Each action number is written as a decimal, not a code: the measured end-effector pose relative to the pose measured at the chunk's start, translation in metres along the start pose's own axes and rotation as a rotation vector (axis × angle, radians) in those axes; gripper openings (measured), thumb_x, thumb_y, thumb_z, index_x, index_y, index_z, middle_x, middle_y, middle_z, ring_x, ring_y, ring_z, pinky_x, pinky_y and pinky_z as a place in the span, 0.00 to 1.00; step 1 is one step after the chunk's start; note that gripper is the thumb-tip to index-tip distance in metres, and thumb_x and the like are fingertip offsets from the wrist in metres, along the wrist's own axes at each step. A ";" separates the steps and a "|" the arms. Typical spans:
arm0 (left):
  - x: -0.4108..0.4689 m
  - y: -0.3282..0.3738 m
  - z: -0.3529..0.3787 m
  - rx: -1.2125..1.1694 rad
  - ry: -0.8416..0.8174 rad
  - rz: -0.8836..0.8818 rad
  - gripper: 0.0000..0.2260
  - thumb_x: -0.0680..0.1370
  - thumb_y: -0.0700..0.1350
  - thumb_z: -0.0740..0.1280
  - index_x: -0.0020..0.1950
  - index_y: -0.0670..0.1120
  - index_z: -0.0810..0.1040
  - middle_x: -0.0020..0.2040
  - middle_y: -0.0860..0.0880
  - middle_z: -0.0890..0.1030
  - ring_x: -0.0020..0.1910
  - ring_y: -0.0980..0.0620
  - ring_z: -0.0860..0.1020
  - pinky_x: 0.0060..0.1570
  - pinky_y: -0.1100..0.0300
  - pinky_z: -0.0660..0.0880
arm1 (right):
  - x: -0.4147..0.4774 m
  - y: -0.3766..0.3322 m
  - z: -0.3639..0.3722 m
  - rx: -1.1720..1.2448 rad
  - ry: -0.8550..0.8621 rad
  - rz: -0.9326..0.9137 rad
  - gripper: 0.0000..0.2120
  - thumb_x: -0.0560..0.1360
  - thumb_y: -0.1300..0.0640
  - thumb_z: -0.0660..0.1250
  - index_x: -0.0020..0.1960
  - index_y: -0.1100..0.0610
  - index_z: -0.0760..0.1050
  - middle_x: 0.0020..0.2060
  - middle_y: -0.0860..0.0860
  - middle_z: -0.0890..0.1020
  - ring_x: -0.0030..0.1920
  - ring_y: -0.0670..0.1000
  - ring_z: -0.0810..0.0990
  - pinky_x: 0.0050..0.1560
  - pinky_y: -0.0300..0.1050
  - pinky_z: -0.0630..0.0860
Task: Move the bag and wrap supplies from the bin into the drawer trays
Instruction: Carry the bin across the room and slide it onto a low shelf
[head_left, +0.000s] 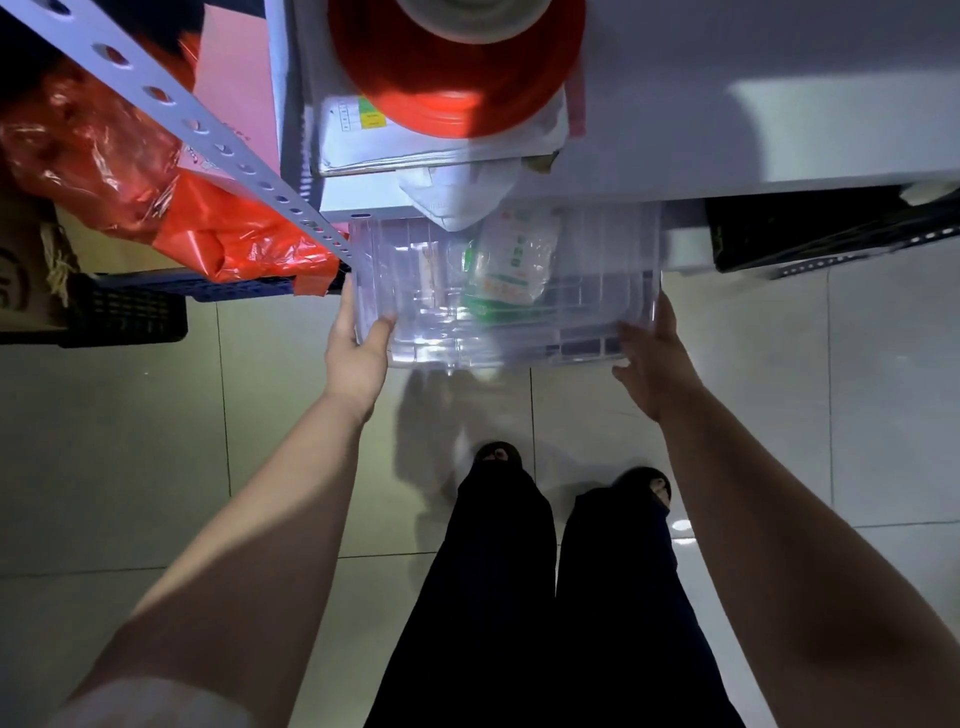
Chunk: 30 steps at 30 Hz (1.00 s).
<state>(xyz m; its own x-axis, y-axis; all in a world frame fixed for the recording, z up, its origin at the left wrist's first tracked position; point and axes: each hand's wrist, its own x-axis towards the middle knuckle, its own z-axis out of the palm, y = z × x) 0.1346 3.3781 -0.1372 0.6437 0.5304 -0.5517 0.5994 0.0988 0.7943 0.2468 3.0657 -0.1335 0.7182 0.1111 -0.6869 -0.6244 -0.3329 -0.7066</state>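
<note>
A clear plastic drawer tray (587, 291) sticks out toward me from under a white unit. Inside it lies a green and white pack of bags (511, 260), and a white folded pack (457, 202) hangs over its back edge. My left hand (358, 353) grips the tray's front left corner, thumb over the rim. My right hand (652, 364) holds the front right corner, fingers up along the side wall. A big red roll of wrap (457, 78) stands on a flat box (426, 150) on top of the unit.
A perforated white shelf post (171, 111) slants across the upper left, with crumpled red plastic bags (156, 202) and a dark crate (124, 317) behind it. A black crate (826, 228) sits at the right. My legs and feet stand on the tiled floor (156, 441) below.
</note>
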 end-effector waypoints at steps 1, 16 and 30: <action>0.007 0.005 0.000 -0.008 -0.020 -0.020 0.28 0.77 0.46 0.66 0.74 0.62 0.61 0.68 0.64 0.70 0.66 0.64 0.69 0.68 0.63 0.62 | 0.007 -0.005 0.002 -0.151 0.005 -0.044 0.33 0.77 0.65 0.64 0.74 0.46 0.55 0.70 0.45 0.63 0.69 0.56 0.69 0.62 0.51 0.72; 0.002 -0.005 0.003 -0.417 -0.077 -0.410 0.05 0.80 0.43 0.64 0.49 0.48 0.80 0.45 0.51 0.84 0.47 0.53 0.81 0.47 0.61 0.80 | 0.017 0.019 -0.025 0.748 -0.149 0.158 0.17 0.78 0.69 0.57 0.43 0.57 0.82 0.37 0.50 0.84 0.40 0.46 0.81 0.51 0.43 0.80; 0.016 0.011 0.014 -0.166 -0.069 -0.458 0.13 0.77 0.57 0.66 0.47 0.48 0.75 0.44 0.49 0.80 0.43 0.52 0.80 0.43 0.54 0.80 | 0.011 0.012 -0.012 0.547 0.253 0.216 0.05 0.77 0.60 0.67 0.52 0.58 0.77 0.42 0.55 0.82 0.39 0.50 0.81 0.46 0.45 0.81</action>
<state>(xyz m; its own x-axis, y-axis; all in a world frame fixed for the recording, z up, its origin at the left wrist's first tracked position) 0.1581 3.3765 -0.1410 0.3647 0.3445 -0.8650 0.7477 0.4453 0.4926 0.2508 3.0520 -0.1470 0.5672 -0.1522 -0.8094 -0.7816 0.2102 -0.5872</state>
